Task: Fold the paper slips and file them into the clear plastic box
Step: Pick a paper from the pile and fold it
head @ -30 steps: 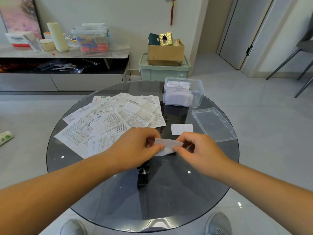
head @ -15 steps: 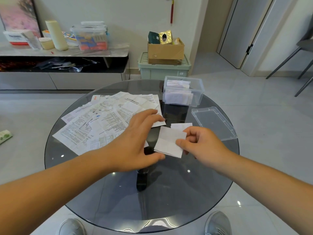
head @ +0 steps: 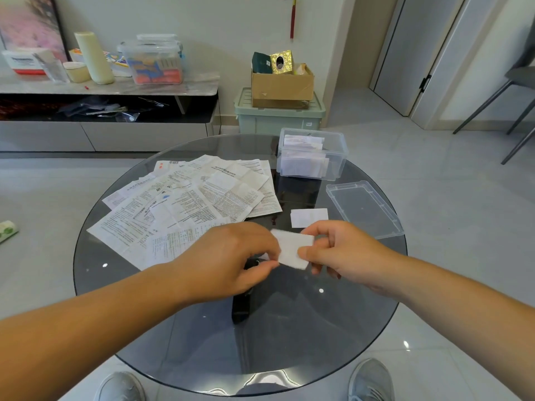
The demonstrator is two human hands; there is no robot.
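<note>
Somewhere around partway, by the look of it. The box (head: pixel 337 166) at the far side of the table (head: pixel 289 328) has a bunch of folded papers standing in it. Its lid (head: pixel 363 208) is off and lies just beside it on the right. A loose slip (head: pixel 309 217), small and white, sits flat on the glass between the box and the hands, not filed yet. Plenty left to do though: a big pile (head: pixel 185 204) of unfolded printed sheets is fanned out over the left half of the table.

The slip (head: pixel 292 250) being worked on is held up over the table, close to the person. The left hand (head: pixel 228 256) pinches its left edge, fingers curled in tight against the thumb. The right hand (head: pixel 344 250) pinches the right edge between thumb and index, with the other fingers loosely curled behind. Probably mid-fold or pressing a crease, but it's too blurry to say which.
</note>
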